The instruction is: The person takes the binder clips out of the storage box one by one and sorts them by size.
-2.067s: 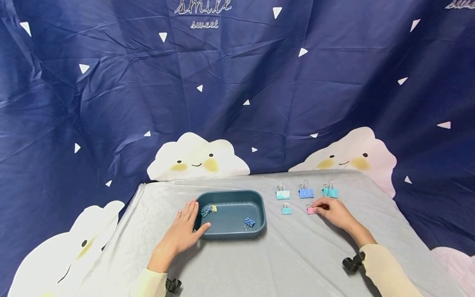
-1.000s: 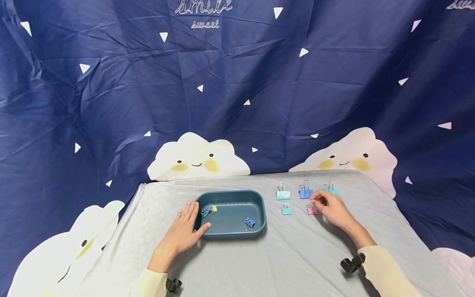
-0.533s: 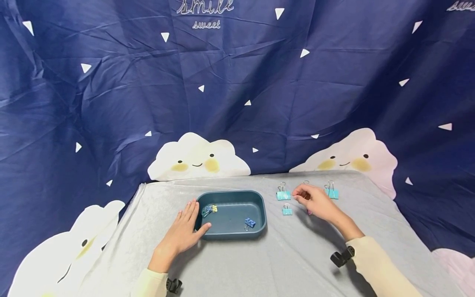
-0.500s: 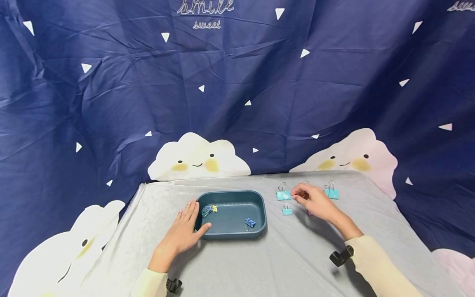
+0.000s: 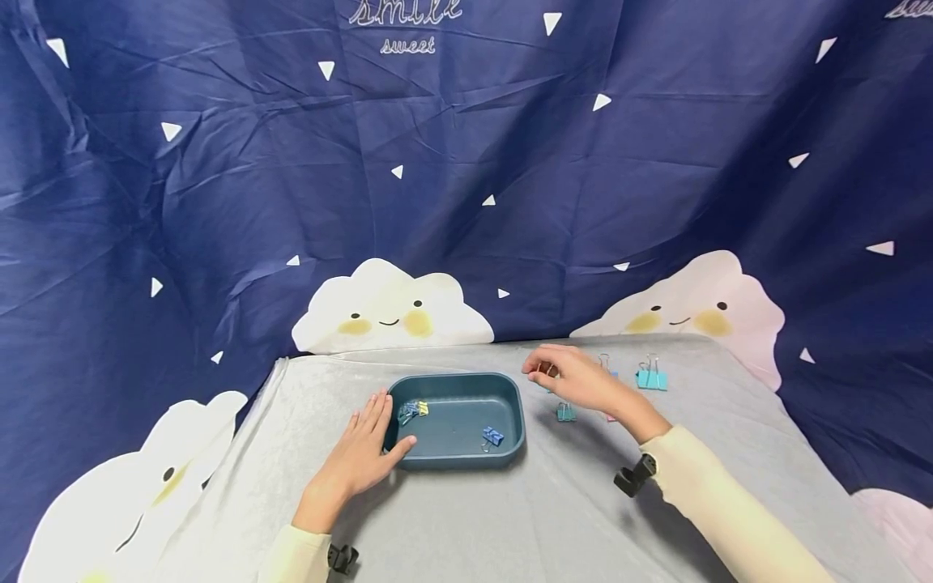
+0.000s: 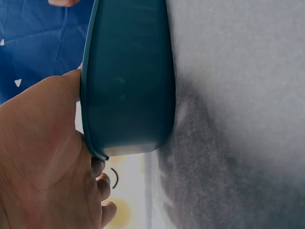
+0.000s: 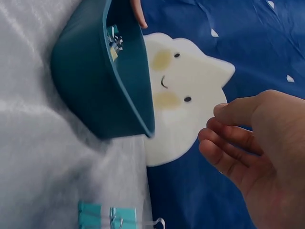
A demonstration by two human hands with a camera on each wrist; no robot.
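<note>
Five clips [image 5: 652, 379] stand on the surface [image 5: 474, 526], more clips [image 5: 492, 437] left in the box [image 5: 459, 464]; left hand [image 5: 359, 453] spread against it, right hand [image 5: 579, 380] loosely curved, empty.

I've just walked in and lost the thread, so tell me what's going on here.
A person's left hand rests on the left end of a dark teal tray. Inside lie a blue binder clip and, in a cluster, a yellow clip. The right hand, holding nothing visible, is raised to the tray's right. A small teal clip and a larger turquoise clip sit outside on the grey cloth.
</note>
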